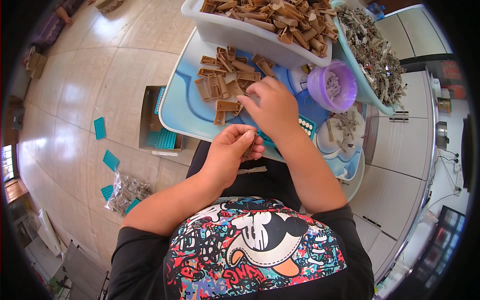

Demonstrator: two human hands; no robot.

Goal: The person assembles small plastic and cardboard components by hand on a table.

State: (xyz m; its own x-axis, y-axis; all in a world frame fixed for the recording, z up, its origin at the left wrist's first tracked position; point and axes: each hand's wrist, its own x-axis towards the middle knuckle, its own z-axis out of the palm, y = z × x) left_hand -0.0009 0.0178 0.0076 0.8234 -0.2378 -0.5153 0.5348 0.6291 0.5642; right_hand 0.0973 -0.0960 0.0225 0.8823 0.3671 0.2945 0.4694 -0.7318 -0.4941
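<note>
Blue-and-white tabletop [181,102] ahead, plastic casings [213,86] heaped on it: likely light, stiff, best taken by the side walls; tan, hollow, open-sided. Left hand [231,149] pinches a brownish piece [250,149], mostly hidden, by the near edge; right hand [274,104] at the heap, grip state I can't tell.

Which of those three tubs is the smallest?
The round purple plastic bowl; the white rectangular plastic tub and the pale teal plastic basin are both much bigger.

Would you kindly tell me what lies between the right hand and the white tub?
In the head view, loose brown pieces on the blue table.
</note>
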